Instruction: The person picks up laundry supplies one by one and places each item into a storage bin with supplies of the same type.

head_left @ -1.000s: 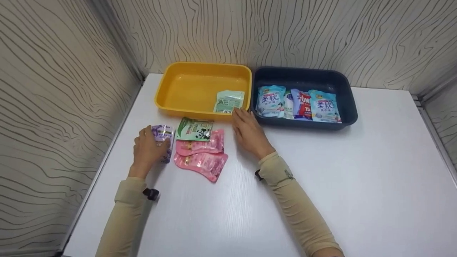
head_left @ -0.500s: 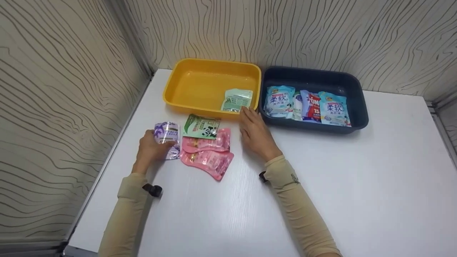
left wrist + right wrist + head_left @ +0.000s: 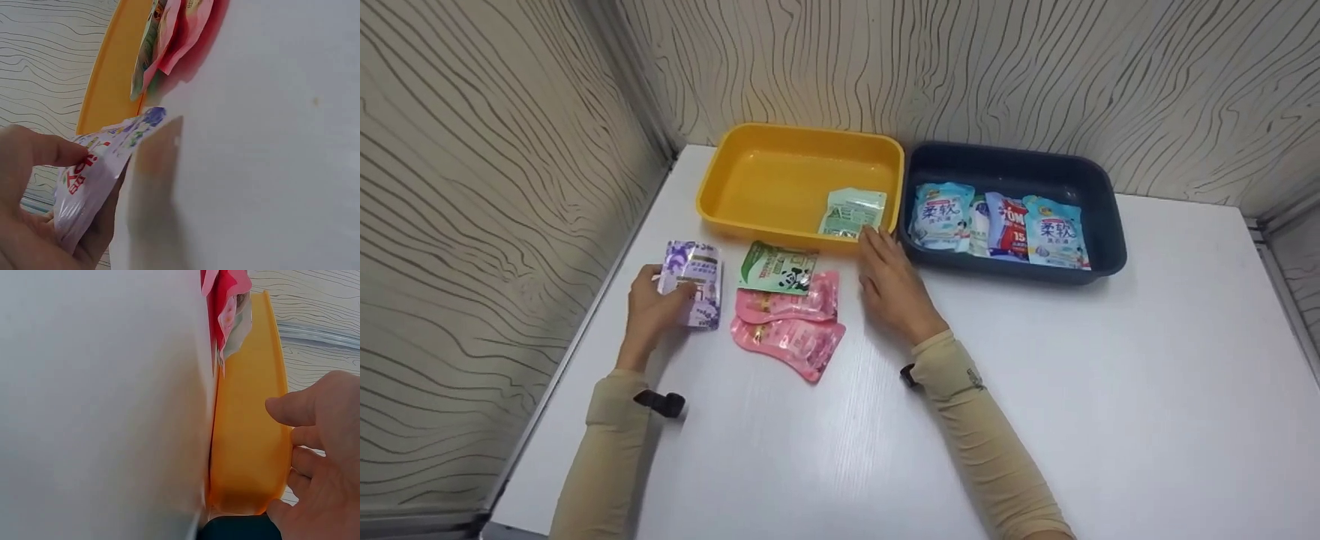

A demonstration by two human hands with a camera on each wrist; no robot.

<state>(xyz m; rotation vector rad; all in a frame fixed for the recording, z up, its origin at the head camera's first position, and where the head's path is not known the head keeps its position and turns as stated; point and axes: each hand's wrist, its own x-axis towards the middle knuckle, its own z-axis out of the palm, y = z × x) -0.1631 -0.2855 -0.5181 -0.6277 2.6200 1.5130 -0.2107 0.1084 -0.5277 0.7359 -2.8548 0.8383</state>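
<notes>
My left hand [image 3: 654,307] pinches a purple printed pouch [image 3: 703,281], thumb across its front and fingers behind it. In the left wrist view the pouch [image 3: 93,177] is tilted, its shadow falling on the white table beside it. My right hand [image 3: 896,285] rests its fingertips at the front right rim of a yellow bin [image 3: 765,232], fingers fairly straight; in the right wrist view the thumb stands apart, with nothing held. Between the hands lie a green panda pouch [image 3: 771,266] and two pink pouches, the upper one [image 3: 757,304] partly under the green, the lower one [image 3: 795,345] nearer me.
Inside the yellow bin lies a pale green pouch [image 3: 851,210] near the right end. A dark blue bin [image 3: 1099,262] adjoins it on the right, holding several pouches, among them a light blue one [image 3: 941,217]. Patterned panels [image 3: 840,67] stand behind and at the sides.
My left hand has gripped the purple pouch and shifted it, turning its face more toward the camera; it now sits a little farther back. My right hand stays at the yellow bin's rim.
</notes>
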